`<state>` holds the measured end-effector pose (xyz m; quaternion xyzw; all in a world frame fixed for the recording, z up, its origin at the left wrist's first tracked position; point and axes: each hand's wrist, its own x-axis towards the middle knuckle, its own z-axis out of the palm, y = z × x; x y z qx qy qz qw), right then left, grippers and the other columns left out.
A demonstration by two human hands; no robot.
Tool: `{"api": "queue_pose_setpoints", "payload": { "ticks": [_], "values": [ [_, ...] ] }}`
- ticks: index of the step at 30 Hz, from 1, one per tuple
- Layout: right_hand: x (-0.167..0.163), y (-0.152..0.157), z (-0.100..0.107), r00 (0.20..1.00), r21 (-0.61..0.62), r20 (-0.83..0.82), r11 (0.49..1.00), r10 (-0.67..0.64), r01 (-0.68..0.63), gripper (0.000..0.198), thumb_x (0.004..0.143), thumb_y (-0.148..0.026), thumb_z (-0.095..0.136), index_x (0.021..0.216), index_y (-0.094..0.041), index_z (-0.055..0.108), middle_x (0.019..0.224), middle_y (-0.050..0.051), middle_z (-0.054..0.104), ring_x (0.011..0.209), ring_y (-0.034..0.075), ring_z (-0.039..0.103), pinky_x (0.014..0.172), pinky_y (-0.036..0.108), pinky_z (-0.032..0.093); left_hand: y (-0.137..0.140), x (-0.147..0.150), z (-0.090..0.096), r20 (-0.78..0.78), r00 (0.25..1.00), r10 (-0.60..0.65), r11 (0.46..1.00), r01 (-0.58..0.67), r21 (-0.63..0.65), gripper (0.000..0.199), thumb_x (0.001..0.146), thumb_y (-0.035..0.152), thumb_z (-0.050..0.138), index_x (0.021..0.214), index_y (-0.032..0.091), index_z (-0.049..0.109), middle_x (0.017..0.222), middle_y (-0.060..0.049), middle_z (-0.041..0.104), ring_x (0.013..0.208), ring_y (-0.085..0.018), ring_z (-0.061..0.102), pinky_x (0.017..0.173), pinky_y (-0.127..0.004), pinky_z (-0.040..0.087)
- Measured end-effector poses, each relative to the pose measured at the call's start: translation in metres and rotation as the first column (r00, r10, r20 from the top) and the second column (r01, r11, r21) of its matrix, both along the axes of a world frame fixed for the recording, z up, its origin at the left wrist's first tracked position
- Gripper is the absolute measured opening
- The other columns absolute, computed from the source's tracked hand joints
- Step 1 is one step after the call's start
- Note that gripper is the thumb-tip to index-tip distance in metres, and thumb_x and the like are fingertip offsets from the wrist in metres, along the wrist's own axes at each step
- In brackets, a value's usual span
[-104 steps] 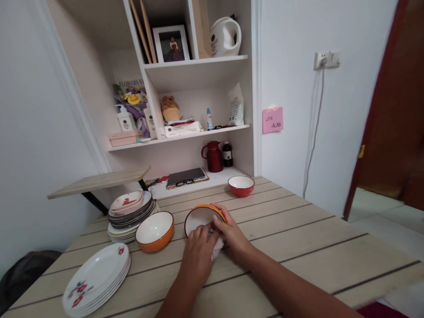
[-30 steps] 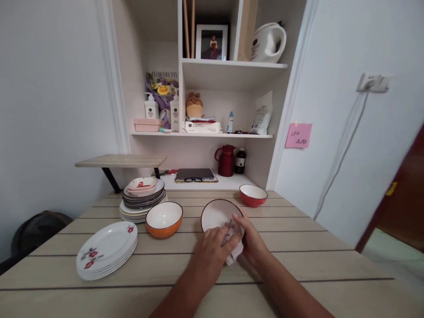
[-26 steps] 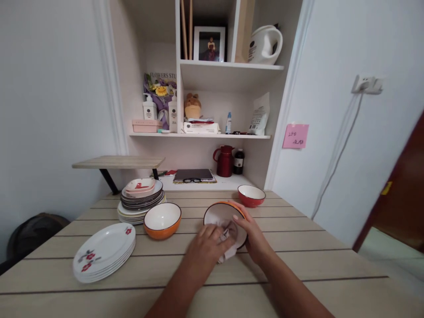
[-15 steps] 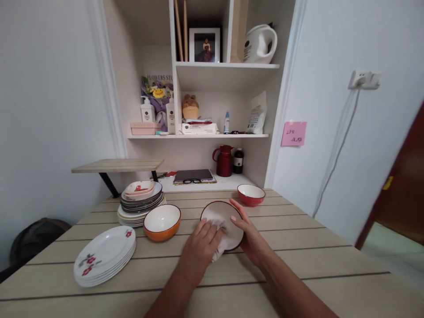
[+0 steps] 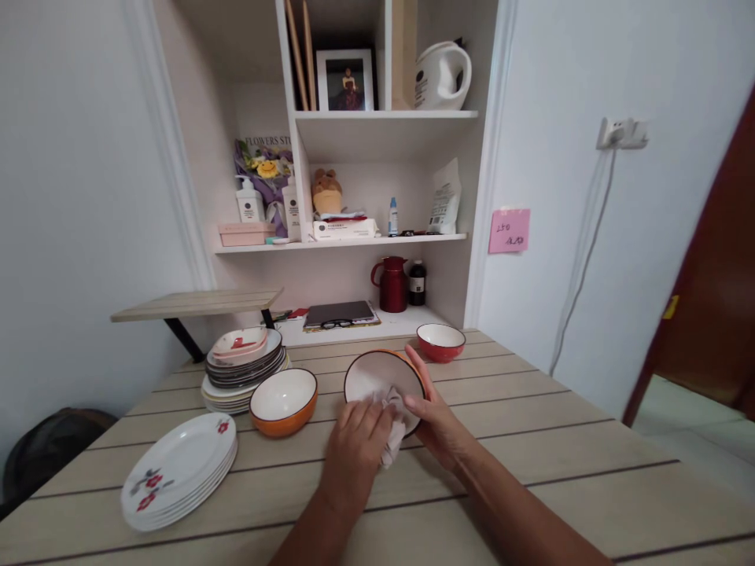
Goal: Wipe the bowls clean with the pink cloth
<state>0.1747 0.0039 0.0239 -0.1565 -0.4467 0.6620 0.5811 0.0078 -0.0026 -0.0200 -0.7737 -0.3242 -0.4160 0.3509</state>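
Tilted toward me over the table is a bowl [image 5: 374,371] with a white inside, a dark rim and an orange outside. My right hand [image 5: 433,409] grips its right side, thumb over the rim and fingers behind. With my left hand [image 5: 359,440] I press a crumpled pale cloth [image 5: 394,428] against the inside near the front rim; part of the cloth hangs below my fingers. An orange bowl [image 5: 284,401] stands upright to the left of my hands. Farther back on the right sits a red bowl [image 5: 441,343], white inside.
White oval plates with red flowers [image 5: 182,464] are stacked at the front left. Behind them rises a pile of dark-edged plates [image 5: 244,369] topped by small pink dishes [image 5: 239,344]. A small raised shelf [image 5: 197,303] overhangs the back left. A red jug [image 5: 392,284] stands in the alcove.
The bowl has tipped, so its orange outside shows at the far rim. My left hand and the cloth have shifted slightly on it. The whole view has turned a little to the right.
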Motion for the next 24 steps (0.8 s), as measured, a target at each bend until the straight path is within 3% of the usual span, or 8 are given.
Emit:
{"api": "queue_pose_setpoints", "payload": {
  "ticks": [4, 7, 13, 16, 19, 22, 24],
  "values": [
    [-0.009, 0.0, -0.003, 0.999, 0.016, 0.027, 0.999, -0.045, 0.045, 0.122, 0.065, -0.029, 0.092, 0.162, -0.041, 0.019, 0.142, 0.006, 0.063, 0.124, 0.029, 0.063, 0.111, 0.047, 0.042, -0.002, -0.001, 0.001, 0.06, 0.998, -0.009, 0.995, 0.015, -0.103, 0.031, 0.097, 0.009, 0.051, 0.123, 0.017, 0.067, 0.105, -0.009, 0.075, 0.097, -0.023, 0.067, 0.092, -0.039, 0.051],
    [-0.014, 0.0, -0.005, 0.993, 0.001, 0.049, 0.994, -0.111, 0.112, 0.112, 0.068, -0.026, 0.087, 0.161, -0.039, 0.025, 0.143, 0.006, 0.063, 0.123, 0.028, 0.062, 0.108, 0.044, 0.044, -0.003, 0.001, 0.001, 0.072, 0.997, -0.031, 0.993, 0.039, -0.11, 0.033, 0.098, 0.01, 0.051, 0.125, 0.019, 0.067, 0.105, -0.009, 0.073, 0.095, -0.023, 0.065, 0.091, -0.04, 0.051],
    [-0.006, 0.006, -0.009, 0.971, -0.047, 0.131, 0.977, -0.198, 0.206, 0.093, 0.074, -0.029, 0.073, 0.158, -0.035, 0.034, 0.119, 0.003, 0.074, 0.099, 0.026, 0.067, 0.09, 0.04, 0.049, -0.003, 0.008, -0.002, -0.035, 0.999, -0.022, 0.982, 0.015, -0.187, 0.056, 0.097, 0.007, 0.05, 0.148, 0.031, 0.051, 0.115, -0.008, 0.067, 0.103, -0.023, 0.062, 0.09, -0.038, 0.052],
    [0.001, 0.009, -0.006, 0.965, -0.026, 0.17, 0.978, -0.202, 0.209, 0.09, 0.072, -0.027, 0.071, 0.156, -0.035, 0.039, 0.124, 0.003, 0.072, 0.106, 0.027, 0.066, 0.094, 0.04, 0.047, 0.0, 0.001, 0.001, -0.136, 0.991, -0.01, 0.971, -0.023, -0.239, 0.056, 0.095, 0.009, 0.059, 0.145, 0.033, 0.054, 0.114, -0.006, 0.068, 0.104, -0.022, 0.062, 0.09, -0.035, 0.053],
    [0.005, 0.009, -0.001, 0.964, 0.033, 0.165, 0.978, -0.207, 0.204, 0.087, 0.071, -0.025, 0.071, 0.153, -0.036, 0.043, 0.134, 0.002, 0.068, 0.121, 0.029, 0.061, 0.105, 0.042, 0.041, 0.003, -0.007, 0.005, -0.201, 0.979, 0.026, 0.987, -0.057, -0.15, 0.044, 0.094, 0.013, 0.064, 0.135, 0.03, 0.063, 0.117, -0.006, 0.07, 0.112, -0.023, 0.061, 0.101, -0.04, 0.05],
    [0.006, 0.009, 0.002, 0.966, 0.038, 0.16, 0.979, -0.202, 0.198, 0.085, 0.071, -0.024, 0.07, 0.151, -0.035, 0.044, 0.137, 0.002, 0.067, 0.123, 0.029, 0.06, 0.108, 0.044, 0.039, 0.006, -0.008, 0.006, -0.15, 0.978, 0.142, 0.99, -0.138, 0.037, 0.026, 0.097, 0.018, 0.061, 0.121, 0.025, 0.07, 0.12, -0.008, 0.071, 0.121, -0.028, 0.058, 0.113, -0.053, 0.039],
    [0.005, 0.008, 0.002, 0.968, 0.018, 0.15, 0.979, -0.202, 0.202, 0.084, 0.071, -0.025, 0.07, 0.151, -0.034, 0.045, 0.137, 0.002, 0.067, 0.122, 0.03, 0.061, 0.107, 0.044, 0.041, 0.007, -0.006, 0.006, -0.121, 0.972, 0.203, 0.977, -0.193, 0.092, 0.024, 0.098, 0.018, 0.058, 0.119, 0.022, 0.07, 0.127, -0.009, 0.07, 0.127, -0.03, 0.056, 0.117, -0.058, 0.033]
  ]
}}
